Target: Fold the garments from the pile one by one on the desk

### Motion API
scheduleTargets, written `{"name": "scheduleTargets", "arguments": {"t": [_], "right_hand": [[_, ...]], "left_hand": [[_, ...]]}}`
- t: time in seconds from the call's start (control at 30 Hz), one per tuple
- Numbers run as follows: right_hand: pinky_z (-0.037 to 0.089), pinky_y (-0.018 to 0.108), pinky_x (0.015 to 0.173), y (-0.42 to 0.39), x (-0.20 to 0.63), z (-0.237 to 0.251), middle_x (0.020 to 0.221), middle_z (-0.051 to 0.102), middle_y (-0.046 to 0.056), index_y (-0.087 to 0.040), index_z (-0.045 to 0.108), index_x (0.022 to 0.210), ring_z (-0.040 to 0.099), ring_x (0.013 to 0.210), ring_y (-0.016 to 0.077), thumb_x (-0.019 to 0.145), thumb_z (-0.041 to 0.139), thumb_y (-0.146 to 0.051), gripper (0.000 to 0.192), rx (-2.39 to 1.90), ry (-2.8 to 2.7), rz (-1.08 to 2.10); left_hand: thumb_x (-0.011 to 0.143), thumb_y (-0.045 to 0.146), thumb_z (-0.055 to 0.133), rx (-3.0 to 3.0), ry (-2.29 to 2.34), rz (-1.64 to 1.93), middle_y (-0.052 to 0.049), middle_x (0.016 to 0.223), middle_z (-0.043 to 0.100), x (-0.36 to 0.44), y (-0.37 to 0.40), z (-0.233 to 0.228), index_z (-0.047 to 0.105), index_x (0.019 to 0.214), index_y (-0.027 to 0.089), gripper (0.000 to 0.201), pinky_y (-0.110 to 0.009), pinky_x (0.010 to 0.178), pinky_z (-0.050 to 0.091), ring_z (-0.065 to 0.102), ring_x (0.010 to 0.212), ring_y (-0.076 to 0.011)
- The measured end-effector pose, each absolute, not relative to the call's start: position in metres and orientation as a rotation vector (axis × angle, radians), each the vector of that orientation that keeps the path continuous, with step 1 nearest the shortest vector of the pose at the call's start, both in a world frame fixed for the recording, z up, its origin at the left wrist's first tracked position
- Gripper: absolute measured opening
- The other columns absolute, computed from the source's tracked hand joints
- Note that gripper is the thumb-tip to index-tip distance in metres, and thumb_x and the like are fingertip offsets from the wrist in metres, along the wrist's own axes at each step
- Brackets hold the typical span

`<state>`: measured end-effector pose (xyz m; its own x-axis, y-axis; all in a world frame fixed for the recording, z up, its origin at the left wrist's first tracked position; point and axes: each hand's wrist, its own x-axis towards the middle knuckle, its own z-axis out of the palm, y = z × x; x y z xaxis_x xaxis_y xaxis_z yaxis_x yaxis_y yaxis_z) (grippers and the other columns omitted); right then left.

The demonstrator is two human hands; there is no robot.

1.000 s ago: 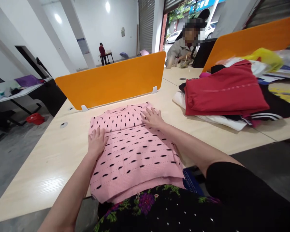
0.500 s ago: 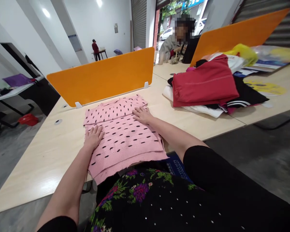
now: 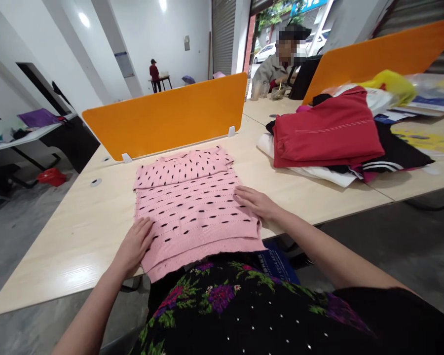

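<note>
A pink knitted sweater with black dashes lies spread on the light wooden table, its far part folded over toward me. Its ribbed hem hangs slightly past the table's near edge. My left hand rests flat on the sweater's left side near the hem, fingers stretched out. On the right side, my right hand lies with extended fingers over the edge of the knit. Neither hand grips the cloth.
An orange divider stands behind the sweater. To the right is a pile of folded clothes with a red garment on top, plus plastic bags. Across the table sits a person; another person stands far back.
Both hands have slid toward me along the sweater's sides, the right one from near the fold and the left one closer to the hem. The view has shifted slightly.
</note>
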<state>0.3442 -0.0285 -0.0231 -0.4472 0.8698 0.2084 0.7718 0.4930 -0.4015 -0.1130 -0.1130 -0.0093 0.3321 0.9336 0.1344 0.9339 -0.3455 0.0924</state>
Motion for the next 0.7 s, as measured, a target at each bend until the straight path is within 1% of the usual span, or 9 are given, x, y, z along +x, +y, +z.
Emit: {"name": "scheduleTargets", "arguments": {"t": [0.07, 0.17, 0.2, 0.27, 0.33, 0.4, 0.5, 0.6, 0.7], "right_hand": [[0.034, 0.039, 0.110, -0.043, 0.370, -0.030, 0.141, 0.049, 0.007, -0.022, 0.054, 0.132, 0.040, 0.133, 0.0206, 0.095, 0.028, -0.041, 0.049, -1.403, -2.231, 0.318], [0.035, 0.045, 0.109, -0.066, 0.393, -0.038, 0.140, 0.051, 0.007, -0.027, 0.051, 0.135, 0.044, 0.130, 0.0219, 0.093, 0.032, -0.036, 0.047, -1.411, -2.256, 0.235], [0.035, 0.046, 0.109, -0.071, 0.393, -0.039, 0.141, 0.049, 0.006, -0.028, 0.048, 0.137, 0.044, 0.130, 0.0221, 0.093, 0.034, -0.035, 0.047, -1.388, -2.292, 0.219], [0.035, 0.048, 0.108, -0.076, 0.385, -0.038, 0.145, 0.044, 0.006, -0.029, 0.044, 0.140, 0.041, 0.133, 0.0224, 0.091, 0.038, -0.031, 0.049, -1.311, -2.360, 0.214], [0.035, 0.048, 0.108, -0.073, 0.372, -0.035, 0.148, 0.040, 0.006, -0.029, 0.042, 0.141, 0.037, 0.136, 0.0223, 0.090, 0.040, -0.026, 0.052, -1.218, -2.407, 0.226], [0.035, 0.049, 0.108, -0.066, 0.359, -0.035, 0.148, 0.040, 0.006, -0.027, 0.044, 0.140, 0.035, 0.137, 0.0220, 0.088, 0.039, -0.021, 0.053, -1.146, -2.431, 0.223], [0.036, 0.051, 0.107, -0.055, 0.350, -0.040, 0.142, 0.048, 0.008, -0.024, 0.056, 0.131, 0.037, 0.135, 0.0227, 0.083, 0.040, -0.015, 0.051, -1.058, -2.434, 0.224], [0.037, 0.050, 0.106, -0.049, 0.350, -0.047, 0.132, 0.058, 0.008, -0.024, 0.067, 0.115, 0.043, 0.131, 0.0223, 0.081, 0.040, -0.014, 0.044, -1.008, -2.384, 0.278], [0.039, 0.047, 0.105, -0.050, 0.355, -0.044, 0.126, 0.062, 0.009, -0.024, 0.070, 0.106, 0.051, 0.124, 0.0217, 0.087, 0.039, -0.020, 0.037, -0.979, -2.340, 0.389]], "left_hand": [[0.093, 0.049, 0.037, -2.594, -1.695, -0.316, -0.008, 0.146, 0.043, -0.131, -0.138, -0.009, 0.041, 0.141, 0.022, 0.056, -0.041, 0.111, 0.035, 0.033, 0.138, -0.0240], [0.084, 0.052, 0.054, -2.669, -1.525, -0.197, -0.009, 0.150, 0.037, -0.142, -0.171, -0.014, 0.029, 0.148, 0.026, 0.073, -0.048, 0.110, 0.035, 0.031, 0.138, -0.0301], [0.084, 0.050, 0.055, -2.683, -1.486, -0.180, -0.010, 0.150, 0.035, -0.141, -0.178, -0.017, 0.025, 0.149, 0.027, 0.076, -0.049, 0.110, 0.034, 0.032, 0.138, -0.0308], [0.086, 0.043, 0.053, -2.694, -1.440, -0.221, -0.011, 0.150, 0.035, -0.138, -0.183, -0.021, 0.019, 0.150, 0.027, 0.074, -0.047, 0.109, 0.036, 0.033, 0.137, -0.0300], [0.088, 0.036, 0.050, -2.711, -1.415, -0.285, -0.010, 0.150, 0.037, -0.134, -0.182, -0.024, 0.019, 0.150, 0.027, 0.070, -0.044, 0.108, 0.039, 0.035, 0.137, -0.0286], [0.089, 0.031, 0.047, -2.734, -1.411, -0.319, -0.008, 0.150, 0.037, -0.133, -0.178, -0.025, 0.022, 0.150, 0.027, 0.066, -0.043, 0.108, 0.039, 0.034, 0.137, -0.0278], [0.090, 0.024, 0.042, -2.746, -1.428, -0.404, -0.006, 0.147, 0.041, -0.134, -0.176, -0.026, 0.031, 0.147, 0.029, 0.058, -0.042, 0.108, 0.040, 0.037, 0.136, -0.0254], [0.091, 0.022, 0.039, -2.711, -1.479, -0.524, -0.005, 0.139, 0.052, -0.132, -0.175, -0.026, 0.047, 0.138, 0.030, 0.048, -0.039, 0.103, 0.046, 0.047, 0.129, -0.0218], [0.092, 0.024, 0.038, -2.637, -1.553, -0.657, -0.006, 0.123, 0.064, -0.127, -0.175, -0.020, 0.058, 0.127, 0.031, 0.041, -0.038, 0.094, 0.053, 0.059, 0.115, -0.0212]]}}
